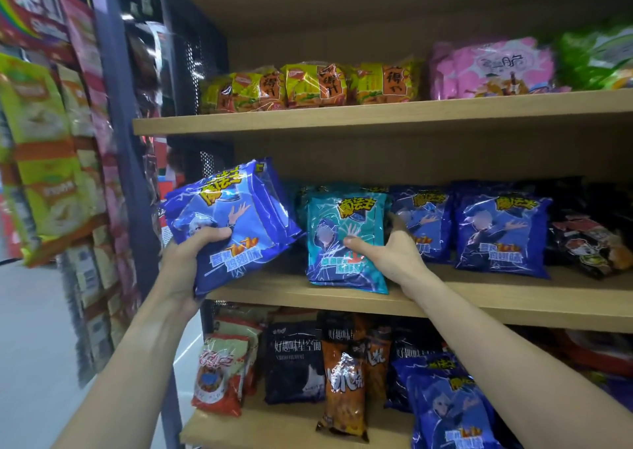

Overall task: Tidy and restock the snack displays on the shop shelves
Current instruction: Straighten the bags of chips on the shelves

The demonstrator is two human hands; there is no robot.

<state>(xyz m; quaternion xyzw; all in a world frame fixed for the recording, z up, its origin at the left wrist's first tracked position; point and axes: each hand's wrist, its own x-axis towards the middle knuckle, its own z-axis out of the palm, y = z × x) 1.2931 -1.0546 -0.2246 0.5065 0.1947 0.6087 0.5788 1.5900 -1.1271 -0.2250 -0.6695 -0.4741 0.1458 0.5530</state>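
My left hand (191, 256) grips a stack of blue snack packets (236, 219), held tilted in front of the left end of the middle shelf (308, 297). My right hand (387, 253) reaches onto that shelf, thumb across the front of a teal packet (342, 239) and fingers behind its right edge. The teal packet stands upright at the front of its row. To its right stand more blue packets (500, 236) of the same brand as those in my left hand.
Black packets (589, 243) fill the middle shelf's right end. The top shelf carries yellow-orange packets (315, 85), a pink bag (493, 68) and a green one (599, 54). The bottom shelf holds red, black, orange and blue packets (452, 411). A dark metal post (126, 140) and boxed goods stand left.
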